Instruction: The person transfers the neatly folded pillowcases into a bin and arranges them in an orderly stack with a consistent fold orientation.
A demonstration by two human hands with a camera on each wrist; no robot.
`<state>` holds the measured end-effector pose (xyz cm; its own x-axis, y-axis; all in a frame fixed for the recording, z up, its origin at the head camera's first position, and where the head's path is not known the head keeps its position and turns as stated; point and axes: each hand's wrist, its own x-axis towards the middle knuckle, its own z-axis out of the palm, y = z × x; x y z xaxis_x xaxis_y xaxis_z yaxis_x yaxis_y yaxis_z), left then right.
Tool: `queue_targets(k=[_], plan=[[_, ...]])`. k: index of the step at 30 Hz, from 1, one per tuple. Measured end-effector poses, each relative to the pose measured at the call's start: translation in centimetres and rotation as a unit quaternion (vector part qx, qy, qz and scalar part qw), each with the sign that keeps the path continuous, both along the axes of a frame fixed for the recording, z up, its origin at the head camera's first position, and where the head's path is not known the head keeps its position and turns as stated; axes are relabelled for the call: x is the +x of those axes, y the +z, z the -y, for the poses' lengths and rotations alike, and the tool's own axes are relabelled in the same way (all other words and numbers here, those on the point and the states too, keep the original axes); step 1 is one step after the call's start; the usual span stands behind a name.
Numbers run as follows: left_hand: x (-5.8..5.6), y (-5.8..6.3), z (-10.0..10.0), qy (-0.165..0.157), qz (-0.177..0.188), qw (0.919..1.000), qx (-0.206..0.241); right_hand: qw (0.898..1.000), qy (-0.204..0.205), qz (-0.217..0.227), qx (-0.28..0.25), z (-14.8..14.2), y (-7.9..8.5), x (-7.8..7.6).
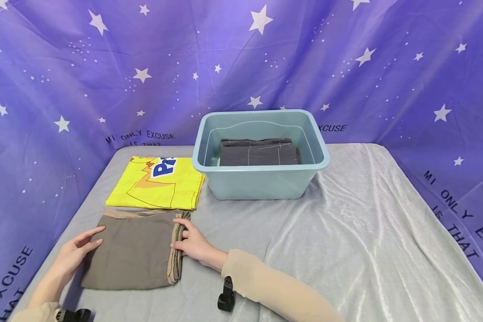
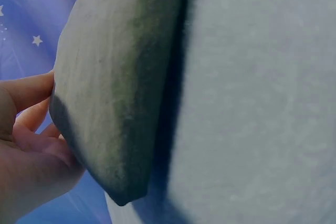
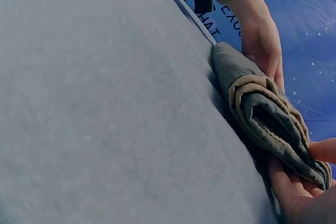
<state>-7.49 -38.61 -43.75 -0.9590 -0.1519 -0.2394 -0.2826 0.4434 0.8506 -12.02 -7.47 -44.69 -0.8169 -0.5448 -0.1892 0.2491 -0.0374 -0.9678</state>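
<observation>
A folded grey-brown cloth (image 1: 133, 250) with tan hems lies at the front left of the grey-covered table. My left hand (image 1: 70, 257) grips its left edge, thumb and forefinger showing on top. On the opposite side, my right hand (image 1: 195, 241) pinches the layered right edge between thumb and fingers. In the right wrist view, the fingers of the right hand (image 3: 302, 187) reach under the stacked folds (image 3: 268, 119). In the left wrist view, the left hand (image 2: 37, 140) meets the rounded side of the cloth (image 2: 110, 87); some fingertips are hidden behind it.
Just behind the cloth lies a folded yellow printed cloth (image 1: 157, 188). A blue-grey plastic bin (image 1: 261, 183) stands at the back middle, holding a folded dark checked cloth (image 1: 261, 154). A purple starry curtain (image 1: 241, 58) surrounds the table (image 1: 346, 250).
</observation>
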Motion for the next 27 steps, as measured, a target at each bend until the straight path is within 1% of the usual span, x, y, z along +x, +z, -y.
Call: queue_targets(k=[5, 8, 10, 11, 14, 17, 19, 21, 22, 24, 27], plan=[[0.1, 0.8, -0.1, -0.003, 0.013, 0.9998, 0.016, 1.0, -0.011, -0.006, 0.003, 0.1, 0.2, 0.1], [0.2, 0.9, 0.0, -0.003, 0.009, 0.9997, 0.024, 1.0, -0.012, -0.013, 0.003, 0.0, 0.4, 0.1], [0.3, 1.0, 0.2, -0.006, 0.004, 0.9995, 0.032, 1.0, -0.011, -0.019, 0.001, 0.0, 0.6, 0.2], [0.3, 0.9, 0.3, -0.001, 0.005, 0.9994, 0.036, 1.0, -0.01, -0.021, -0.001, -0.1, 0.7, 0.2], [0.3, 0.8, 0.7, -0.009, 0.005, 0.9986, 0.052, 1.0, -0.007, -0.027, -0.01, -0.4, 1.1, 0.3], [0.4, 0.8, 0.9, -0.001, 0.008, 0.998, 0.062, 0.999, -0.005, -0.031, -0.017, -0.7, 1.5, 0.4], [0.4, 0.9, 1.0, -0.005, 0.008, 0.9978, 0.066, 0.999, -0.005, -0.032, -0.02, -0.8, 1.6, 0.4], [0.4, 0.5, 1.5, 0.003, 0.01, 0.9974, 0.071, 0.999, -0.004, -0.032, -0.025, -0.9, 1.8, 0.5], [0.3, 0.3, 1.8, 0.001, 0.012, 0.9972, 0.074, 0.999, -0.004, -0.033, -0.027, -1.0, 1.9, 0.5], [0.0, -0.5, 2.5, 0.003, 0.01, 0.997, 0.077, 0.999, -0.005, -0.034, -0.033, -1.1, 2.0, 0.4], [-0.4, -1.8, 3.7, 0.004, -0.003, 0.9967, 0.081, 0.998, -0.007, -0.037, -0.04, -1.2, 2.1, 0.2]])
